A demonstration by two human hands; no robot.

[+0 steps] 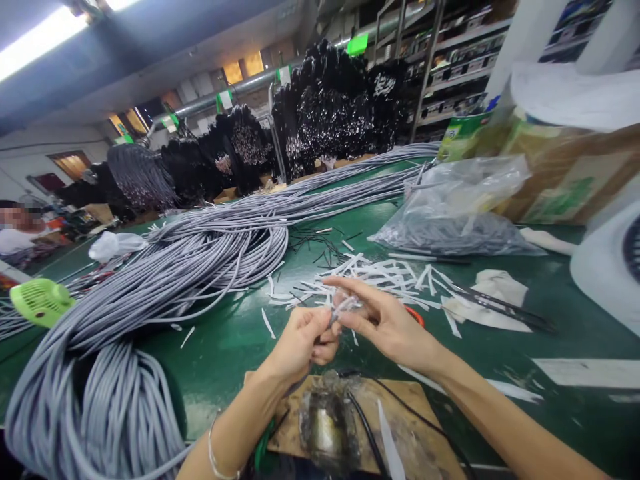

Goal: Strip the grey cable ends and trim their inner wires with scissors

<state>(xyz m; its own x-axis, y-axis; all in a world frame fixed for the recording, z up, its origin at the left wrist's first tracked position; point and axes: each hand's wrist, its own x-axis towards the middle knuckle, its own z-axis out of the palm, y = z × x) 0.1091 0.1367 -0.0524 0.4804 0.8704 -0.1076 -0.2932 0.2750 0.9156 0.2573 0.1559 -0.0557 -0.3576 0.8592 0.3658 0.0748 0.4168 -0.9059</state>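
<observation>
Close together over the green table, my two hands meet at the end of a grey cable (pixel 334 319). My left hand (pixel 306 337) is closed, thumb and fingers pinching the cable near its end. Thumb and fingertips of my right hand (pixel 383 320) are bent around the pale, blurred strands (pixel 347 305) at that end, with the index finger stretched out. Most of the cable is hidden behind my left hand and wrist. Below the hands a metal pot-like device (pixel 327 427) stands on a stained wooden board (pixel 405 407).
Bundles of grey cable (pixel 200 253) cover the left side. White strips (pixel 395 277) and black scraps lie ahead. Tweezers (pixel 505 307) rest on white cloth at right, behind them a plastic bag (pixel 450 220) and a cardboard box (pixel 565 167). A green fan (pixel 40 301) and a person are at left.
</observation>
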